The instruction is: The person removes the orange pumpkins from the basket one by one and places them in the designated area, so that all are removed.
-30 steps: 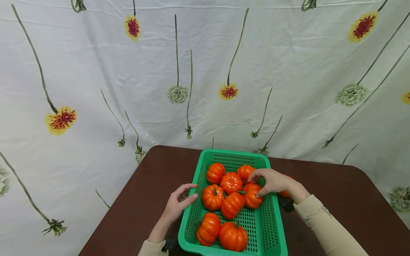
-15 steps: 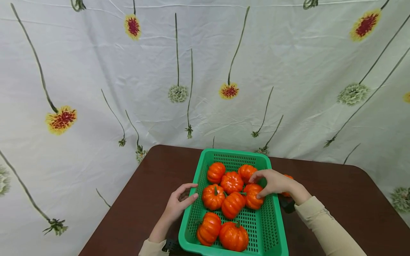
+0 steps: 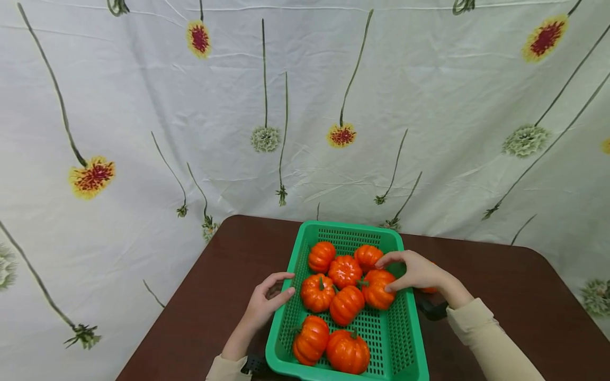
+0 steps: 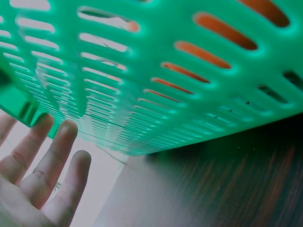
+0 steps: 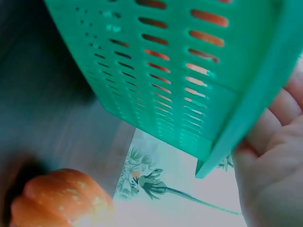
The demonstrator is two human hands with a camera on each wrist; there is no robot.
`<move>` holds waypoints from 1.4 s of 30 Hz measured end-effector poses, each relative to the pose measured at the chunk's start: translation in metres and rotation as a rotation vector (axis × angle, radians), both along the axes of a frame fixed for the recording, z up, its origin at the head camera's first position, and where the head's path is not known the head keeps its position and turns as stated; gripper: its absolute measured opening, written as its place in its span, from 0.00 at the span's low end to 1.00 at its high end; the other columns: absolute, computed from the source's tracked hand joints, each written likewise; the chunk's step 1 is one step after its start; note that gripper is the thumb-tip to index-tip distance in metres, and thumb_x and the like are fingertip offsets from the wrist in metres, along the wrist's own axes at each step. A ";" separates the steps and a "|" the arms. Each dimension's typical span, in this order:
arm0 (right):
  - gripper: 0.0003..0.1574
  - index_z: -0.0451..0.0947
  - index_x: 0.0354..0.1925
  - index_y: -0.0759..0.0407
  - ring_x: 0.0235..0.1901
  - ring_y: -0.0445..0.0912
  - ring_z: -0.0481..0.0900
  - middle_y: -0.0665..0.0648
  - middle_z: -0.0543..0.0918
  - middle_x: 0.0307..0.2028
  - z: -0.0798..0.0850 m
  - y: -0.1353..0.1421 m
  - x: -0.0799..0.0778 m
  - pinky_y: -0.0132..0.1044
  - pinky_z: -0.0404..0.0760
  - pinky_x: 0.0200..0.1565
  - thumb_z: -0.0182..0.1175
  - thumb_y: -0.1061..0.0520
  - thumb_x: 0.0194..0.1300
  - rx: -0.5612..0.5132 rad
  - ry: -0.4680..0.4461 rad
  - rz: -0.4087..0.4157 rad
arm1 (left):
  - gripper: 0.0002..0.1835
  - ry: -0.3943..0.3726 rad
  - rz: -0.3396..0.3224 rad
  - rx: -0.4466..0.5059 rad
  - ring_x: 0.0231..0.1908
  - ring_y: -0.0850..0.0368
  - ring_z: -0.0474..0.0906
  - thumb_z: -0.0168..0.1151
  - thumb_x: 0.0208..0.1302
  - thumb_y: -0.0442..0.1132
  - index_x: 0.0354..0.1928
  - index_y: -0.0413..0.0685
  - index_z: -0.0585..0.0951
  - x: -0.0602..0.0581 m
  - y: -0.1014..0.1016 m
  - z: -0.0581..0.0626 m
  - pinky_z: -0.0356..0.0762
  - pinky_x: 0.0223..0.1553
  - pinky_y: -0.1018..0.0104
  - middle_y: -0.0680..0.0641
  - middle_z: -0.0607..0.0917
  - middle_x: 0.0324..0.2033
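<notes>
A green slotted basket stands on the table with several small glossy orange pumpkins lying inside, such as a front pumpkin and a left pumpkin. My right hand reaches over the basket's right rim. Its bent fingers and thumb hold a pumpkin at the right of the group, stem pointing left. At the left rim is my left hand, fingers loosely bent, nothing in them. In the left wrist view, that hand's spread fingers show beside the basket wall.
Another pumpkin lies on the dark brown table outside the basket, mostly hidden behind my right wrist in the head view. A white flowered cloth hangs behind the table.
My right hand has shifted slightly to the right. The pumpkin under it has turned a little, its stem now higher. My left hand has kept still.
</notes>
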State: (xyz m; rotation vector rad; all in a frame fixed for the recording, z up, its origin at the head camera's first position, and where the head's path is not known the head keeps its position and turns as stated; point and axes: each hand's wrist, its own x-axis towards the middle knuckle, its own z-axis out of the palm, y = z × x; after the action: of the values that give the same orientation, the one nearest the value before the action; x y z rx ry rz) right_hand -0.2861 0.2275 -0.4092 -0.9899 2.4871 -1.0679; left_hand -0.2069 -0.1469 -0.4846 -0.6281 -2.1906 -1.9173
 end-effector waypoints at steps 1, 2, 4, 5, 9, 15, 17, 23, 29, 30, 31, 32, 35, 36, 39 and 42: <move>0.30 0.78 0.50 0.56 0.50 0.53 0.74 0.50 0.80 0.47 0.000 0.002 0.001 0.56 0.69 0.53 0.73 0.49 0.49 -0.027 0.004 -0.014 | 0.18 0.001 0.000 0.001 0.48 0.54 0.76 0.57 0.64 0.29 0.56 0.35 0.74 0.000 0.000 0.000 0.75 0.46 0.65 0.35 0.76 0.54; 0.29 0.78 0.50 0.56 0.51 0.52 0.74 0.51 0.80 0.47 -0.001 0.004 0.001 0.56 0.68 0.53 0.73 0.50 0.50 -0.059 0.008 -0.029 | 0.18 0.003 0.000 0.002 0.48 0.55 0.76 0.57 0.64 0.29 0.56 0.35 0.75 0.000 0.000 0.000 0.75 0.46 0.65 0.35 0.76 0.54; 0.29 0.78 0.51 0.57 0.51 0.51 0.74 0.52 0.80 0.48 -0.001 0.009 0.003 0.57 0.68 0.53 0.73 0.52 0.50 -0.132 0.011 -0.068 | 0.18 0.006 -0.003 0.006 0.48 0.55 0.76 0.57 0.64 0.28 0.56 0.35 0.75 0.000 0.000 0.001 0.75 0.45 0.65 0.34 0.75 0.54; 0.29 0.78 0.52 0.57 0.51 0.50 0.74 0.53 0.80 0.49 0.000 0.011 0.004 0.56 0.68 0.53 0.73 0.53 0.50 -0.168 0.014 -0.088 | 0.18 0.006 -0.003 0.007 0.48 0.56 0.76 0.57 0.64 0.28 0.56 0.35 0.74 0.000 0.000 0.001 0.75 0.45 0.65 0.34 0.75 0.54; 0.29 0.76 0.54 0.59 0.52 0.49 0.74 0.56 0.79 0.50 0.000 0.019 0.010 0.51 0.71 0.52 0.71 0.58 0.52 -0.286 0.044 -0.182 | 0.18 0.003 -0.006 0.010 0.47 0.60 0.76 0.57 0.64 0.28 0.56 0.35 0.74 0.001 0.000 0.001 0.75 0.44 0.65 0.34 0.75 0.54; 0.31 0.72 0.57 0.67 0.48 0.40 0.77 0.54 0.79 0.52 0.000 0.027 0.019 0.32 0.75 0.47 0.68 0.64 0.55 -0.478 0.076 -0.333 | 0.18 -0.007 -0.009 0.017 0.46 0.61 0.76 0.57 0.64 0.28 0.56 0.34 0.74 0.002 0.001 0.002 0.75 0.44 0.65 0.34 0.74 0.54; 0.31 0.70 0.58 0.69 0.48 0.38 0.76 0.49 0.79 0.52 0.000 0.028 0.023 0.30 0.75 0.47 0.66 0.66 0.56 -0.541 0.072 -0.389 | 0.18 -0.011 -0.006 0.017 0.46 0.59 0.76 0.57 0.64 0.29 0.56 0.34 0.74 0.002 0.001 0.002 0.75 0.44 0.65 0.34 0.75 0.55; 0.31 0.71 0.58 0.68 0.49 0.34 0.75 0.42 0.79 0.49 -0.003 0.033 0.037 0.24 0.74 0.47 0.66 0.68 0.56 -0.726 0.056 -0.549 | 0.18 -0.022 -0.004 0.016 0.47 0.59 0.76 0.57 0.65 0.29 0.56 0.35 0.74 0.000 0.001 -0.001 0.75 0.44 0.66 0.35 0.75 0.55; 0.32 0.72 0.57 0.67 0.49 0.36 0.76 0.46 0.79 0.49 -0.016 0.039 0.045 0.23 0.73 0.47 0.66 0.71 0.53 -0.887 0.129 -0.722 | 0.18 -0.027 0.008 0.008 0.47 0.57 0.76 0.58 0.65 0.30 0.56 0.36 0.75 0.000 0.000 -0.001 0.75 0.45 0.66 0.36 0.75 0.54; 0.32 0.73 0.57 0.65 0.49 0.36 0.76 0.47 0.79 0.50 -0.020 0.040 0.046 0.23 0.73 0.47 0.67 0.71 0.52 -0.904 0.138 -0.756 | 0.18 -0.030 0.010 0.007 0.47 0.56 0.76 0.58 0.65 0.30 0.56 0.37 0.75 0.000 0.000 -0.001 0.75 0.45 0.65 0.36 0.75 0.54; 0.33 0.73 0.57 0.65 0.49 0.36 0.76 0.48 0.79 0.51 -0.029 0.046 0.043 0.23 0.73 0.46 0.67 0.71 0.52 -0.946 0.145 -0.761 | 0.18 -0.033 0.012 0.007 0.48 0.55 0.76 0.58 0.64 0.31 0.56 0.37 0.75 0.000 0.001 -0.001 0.75 0.45 0.65 0.36 0.75 0.54; 0.33 0.73 0.58 0.64 0.50 0.37 0.76 0.50 0.79 0.51 -0.034 0.048 0.043 0.23 0.74 0.45 0.68 0.71 0.52 -0.966 0.150 -0.789 | 0.18 -0.036 0.013 0.006 0.48 0.53 0.76 0.58 0.64 0.31 0.56 0.37 0.75 0.000 0.001 -0.001 0.75 0.45 0.65 0.37 0.75 0.54; 0.35 0.73 0.58 0.62 0.51 0.39 0.75 0.53 0.77 0.54 -0.055 0.061 0.038 0.23 0.75 0.44 0.69 0.69 0.50 -1.013 0.173 -0.866 | 0.18 -0.038 0.011 0.007 0.49 0.50 0.76 0.58 0.65 0.31 0.56 0.36 0.74 0.001 0.001 -0.001 0.75 0.46 0.65 0.36 0.75 0.55; 0.36 0.73 0.58 0.62 0.51 0.40 0.76 0.54 0.77 0.54 -0.065 0.067 0.035 0.22 0.75 0.43 0.70 0.69 0.50 -1.033 0.189 -0.882 | 0.18 -0.039 0.009 0.007 0.49 0.49 0.76 0.58 0.65 0.31 0.57 0.36 0.74 0.001 0.001 0.000 0.75 0.46 0.65 0.36 0.75 0.55; 0.37 0.74 0.58 0.62 0.51 0.41 0.76 0.55 0.77 0.54 -0.084 0.079 0.029 0.22 0.75 0.42 0.72 0.67 0.48 -1.060 0.247 -0.954 | 0.19 -0.028 0.006 -0.001 0.49 0.47 0.75 0.57 0.65 0.31 0.57 0.34 0.73 0.002 0.001 0.000 0.75 0.45 0.65 0.35 0.74 0.56; 0.37 0.75 0.57 0.61 0.51 0.41 0.76 0.55 0.77 0.53 -0.087 0.081 0.033 0.22 0.75 0.43 0.72 0.69 0.47 -1.102 0.296 -0.998 | 0.19 -0.031 0.007 -0.001 0.49 0.48 0.76 0.57 0.66 0.31 0.57 0.34 0.73 0.002 0.001 0.001 0.75 0.45 0.65 0.35 0.74 0.56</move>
State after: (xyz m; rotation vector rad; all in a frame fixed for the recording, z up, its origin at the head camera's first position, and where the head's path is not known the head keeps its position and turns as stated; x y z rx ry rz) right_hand -0.2533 0.3082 -0.4961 0.1073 2.5275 -2.9323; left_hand -0.2051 -0.1455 -0.4837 -0.5935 -2.2096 -1.9352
